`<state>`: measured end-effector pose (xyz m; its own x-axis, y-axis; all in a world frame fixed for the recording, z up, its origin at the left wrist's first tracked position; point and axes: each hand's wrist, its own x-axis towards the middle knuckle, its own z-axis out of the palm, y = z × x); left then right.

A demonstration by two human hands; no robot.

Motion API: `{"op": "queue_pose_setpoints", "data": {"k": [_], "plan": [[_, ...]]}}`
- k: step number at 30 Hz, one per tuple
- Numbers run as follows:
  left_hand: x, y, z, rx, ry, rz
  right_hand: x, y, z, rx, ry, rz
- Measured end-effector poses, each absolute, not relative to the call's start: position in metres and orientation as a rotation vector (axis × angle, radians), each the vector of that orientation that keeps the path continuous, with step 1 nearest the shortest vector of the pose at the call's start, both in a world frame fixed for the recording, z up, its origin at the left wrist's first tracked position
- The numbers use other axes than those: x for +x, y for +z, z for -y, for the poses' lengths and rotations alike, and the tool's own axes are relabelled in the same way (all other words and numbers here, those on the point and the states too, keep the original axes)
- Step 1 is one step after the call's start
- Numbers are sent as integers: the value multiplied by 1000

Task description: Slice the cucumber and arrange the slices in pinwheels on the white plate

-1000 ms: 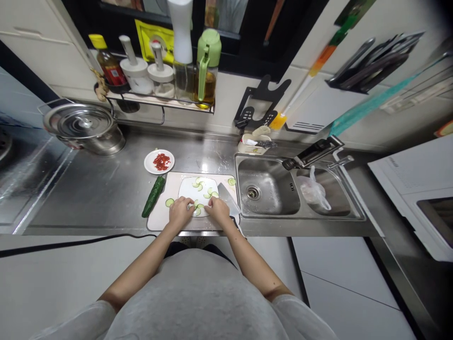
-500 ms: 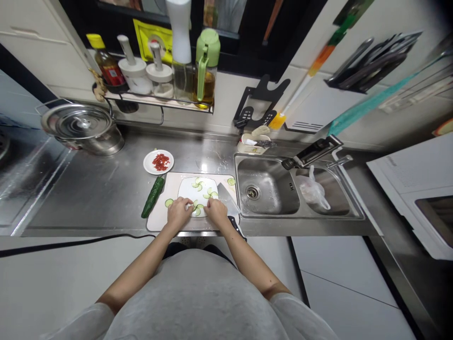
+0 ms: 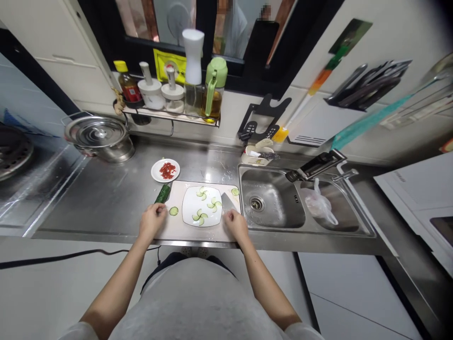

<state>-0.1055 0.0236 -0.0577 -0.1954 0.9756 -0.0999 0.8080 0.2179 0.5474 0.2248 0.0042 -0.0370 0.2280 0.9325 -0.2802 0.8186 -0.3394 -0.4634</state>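
A white square plate [image 3: 187, 208] with thin cucumber slices [image 3: 200, 216] laid in small pinwheels sits on a pale cutting board [image 3: 177, 227]. My left hand [image 3: 152, 222] has its fingers curled over the near end of a dark green cucumber [image 3: 163, 192] at the board's left edge. My right hand [image 3: 236, 225] is closed at the board's right edge over the handle of a cleaver, whose blade [image 3: 226, 202] lies beside the plate. One loose slice [image 3: 173, 211] lies left of the plate and another [image 3: 235, 191] at the far right corner.
A small dish of chopped red chilli [image 3: 165, 170] stands behind the board. A lidded steel pot [image 3: 99, 137] is at the far left. A steel sink [image 3: 279, 219] holds a plastic bag [image 3: 320, 207] under a faucet [image 3: 314, 165]. Bottles fill a wall shelf [image 3: 170, 113].
Both hands have left the slices on the plate and moved apart: the left out to the cucumber, the right to the cleaver. The camera view has tilted up and shifted.
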Motion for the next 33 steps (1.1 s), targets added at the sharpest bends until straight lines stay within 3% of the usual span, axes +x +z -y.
{"op": "queue_pose_setpoints", "data": {"k": [10, 21, 33], "plan": [[-98, -57, -18, 1660, 428, -2076, 250, -35, 2, -2169, 677, 1586], [-60, -70, -29, 1800, 85, -2080, 245, -33, -1, -2097, 648, 1602], [-53, -70, -33, 1826, 23, -2048, 240, -40, -3, -2000, 708, 1615]]}}
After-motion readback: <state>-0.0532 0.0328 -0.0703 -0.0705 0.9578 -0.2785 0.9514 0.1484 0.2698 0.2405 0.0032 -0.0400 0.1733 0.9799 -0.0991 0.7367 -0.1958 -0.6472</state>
